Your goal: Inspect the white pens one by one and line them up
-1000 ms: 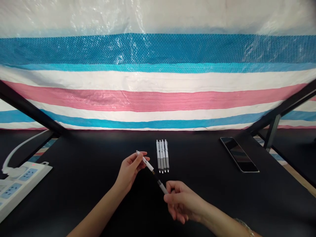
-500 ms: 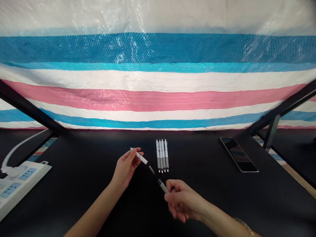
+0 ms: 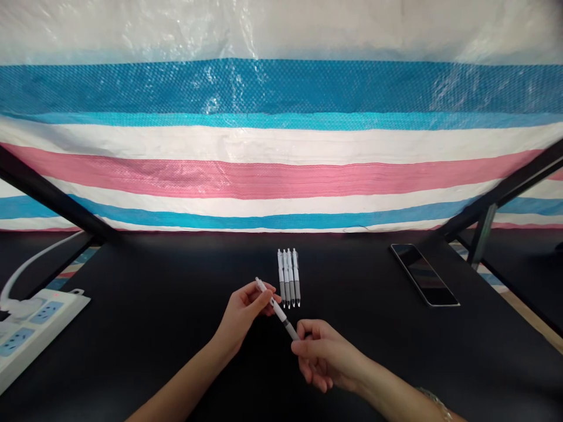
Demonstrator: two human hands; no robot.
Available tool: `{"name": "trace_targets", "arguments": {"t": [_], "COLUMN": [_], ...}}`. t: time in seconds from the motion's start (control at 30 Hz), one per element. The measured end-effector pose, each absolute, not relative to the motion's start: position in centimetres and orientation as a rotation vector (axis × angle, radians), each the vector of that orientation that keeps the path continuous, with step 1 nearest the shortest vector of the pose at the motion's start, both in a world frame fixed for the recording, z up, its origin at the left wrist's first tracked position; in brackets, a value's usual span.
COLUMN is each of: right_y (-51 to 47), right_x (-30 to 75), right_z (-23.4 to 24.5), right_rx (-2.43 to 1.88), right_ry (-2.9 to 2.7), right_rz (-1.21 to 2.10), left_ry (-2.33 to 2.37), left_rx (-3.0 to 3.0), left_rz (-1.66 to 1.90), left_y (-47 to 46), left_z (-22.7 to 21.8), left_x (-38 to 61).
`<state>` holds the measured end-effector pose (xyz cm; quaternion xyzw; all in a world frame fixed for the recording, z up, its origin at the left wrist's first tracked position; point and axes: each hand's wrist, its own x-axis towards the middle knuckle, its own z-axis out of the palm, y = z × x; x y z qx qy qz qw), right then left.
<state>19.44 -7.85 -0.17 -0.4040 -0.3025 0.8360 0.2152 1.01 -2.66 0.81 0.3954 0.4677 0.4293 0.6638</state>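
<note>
I hold a white pen [image 3: 277, 308] slanted above the black table [image 3: 153, 316]. My left hand [image 3: 244, 313] pinches its upper barrel between thumb and fingers. My right hand [image 3: 323, 360] grips the lower grey tip end. The two halves of the pen meet between my hands. Just behind them, several white pens [image 3: 289, 285] lie side by side in a neat row on the table.
A dark phone [image 3: 424, 274] lies face up at the right. A white power strip [image 3: 30, 328] with a cable sits at the left edge. A striped plastic sheet [image 3: 281, 146] hangs behind the table, and black frame bars slant down at both sides.
My left hand, which had pulled the upper barrel away from the refill, has moved back right and down, sliding the barrel over the refill so the halves join.
</note>
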Motion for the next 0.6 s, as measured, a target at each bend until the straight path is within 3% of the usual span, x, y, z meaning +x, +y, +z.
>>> {"name": "trace_targets", "arguments": {"t": [0.6], "right_y": [-8.17], "right_x": [19.31], "right_z": [-0.91], "right_rx": [-1.016], "right_ry": [-0.867], "right_rz": [2.334], "left_ry": [1.056], "left_rx": [0.881], "left_rz": [0.979], "left_y": [-2.82], "left_z": [1.19], "left_x": [0.90]}}
